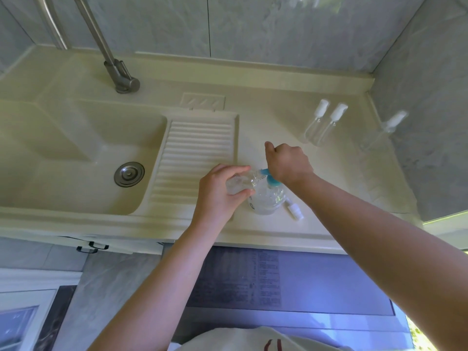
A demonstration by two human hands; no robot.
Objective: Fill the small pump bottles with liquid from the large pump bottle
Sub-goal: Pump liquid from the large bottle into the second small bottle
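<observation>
Small bottle held tilted at the spout of the large pump bottle on a cream table.

The large pump bottle [267, 198], clear with a teal pump head, stands upright near the table's front edge. An uncapped small clear bottle [240, 183] lies tilted, its mouth touching the teal spout. Just right of the large bottle a loose white pump cap [295, 211] lies flat on the table. Farther back, two capped small pump bottles [321, 125] with white tops stand side by side; a third [387, 127] stands apart to their right, near the wall.
</observation>
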